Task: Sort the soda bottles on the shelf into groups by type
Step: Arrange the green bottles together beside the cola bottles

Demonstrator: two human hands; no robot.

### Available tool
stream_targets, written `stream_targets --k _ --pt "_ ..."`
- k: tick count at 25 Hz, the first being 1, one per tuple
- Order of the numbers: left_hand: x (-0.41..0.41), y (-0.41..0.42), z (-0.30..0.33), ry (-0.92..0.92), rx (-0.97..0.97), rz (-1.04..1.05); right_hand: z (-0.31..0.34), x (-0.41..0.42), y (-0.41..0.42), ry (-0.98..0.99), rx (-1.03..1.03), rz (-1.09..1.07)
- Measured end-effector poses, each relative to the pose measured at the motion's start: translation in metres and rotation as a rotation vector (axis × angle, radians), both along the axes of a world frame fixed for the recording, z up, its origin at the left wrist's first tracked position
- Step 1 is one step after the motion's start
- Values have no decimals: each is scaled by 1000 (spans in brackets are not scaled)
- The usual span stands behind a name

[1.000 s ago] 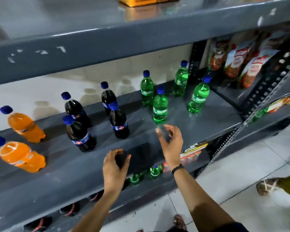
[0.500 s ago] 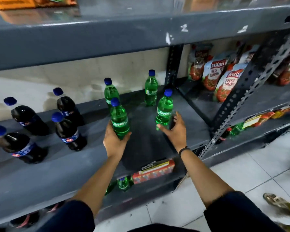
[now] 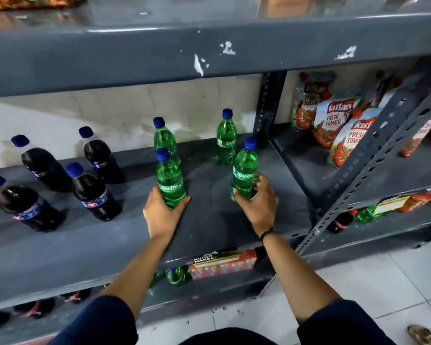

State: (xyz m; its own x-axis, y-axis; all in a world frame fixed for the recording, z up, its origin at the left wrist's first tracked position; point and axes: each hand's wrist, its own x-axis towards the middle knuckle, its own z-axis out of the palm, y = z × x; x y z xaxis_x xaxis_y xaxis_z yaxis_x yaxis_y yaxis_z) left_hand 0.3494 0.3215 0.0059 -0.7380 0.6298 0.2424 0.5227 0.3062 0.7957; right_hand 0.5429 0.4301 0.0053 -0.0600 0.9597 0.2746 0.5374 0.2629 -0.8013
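Near the middle of the frame, the left hand (image 3: 163,213) is wrapped around one green bottle (image 3: 170,182). The right hand (image 3: 258,203) is wrapped around another green bottle (image 3: 244,173). Both stand on the shelf (image 3: 209,227). A quick push could tip them into the dark bottles (image 3: 92,192) at the left.

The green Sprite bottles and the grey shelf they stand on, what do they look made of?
Green Sprite bottles: likely clear green-tinted plastic, glossy; light passes through and highlights glint, with opaque blue screw caps. Grey shelf: probably painted metal, semi-matte; white chips show in the paint of the board above, and the uprights are punched with holes.
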Motion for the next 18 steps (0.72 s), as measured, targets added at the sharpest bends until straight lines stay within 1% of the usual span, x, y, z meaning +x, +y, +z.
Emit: stream_targets --k 6,12,18 --pt "2 -2 4 -25 -6 -8 -1 4 -3 -17 13 30" --pt "3 -5 7 -10 -17 -25 11 -3 -4 -140 -2 -12" --pt "2 -6 6 1 -22 -34 6 0 -5 -125 1 -10"
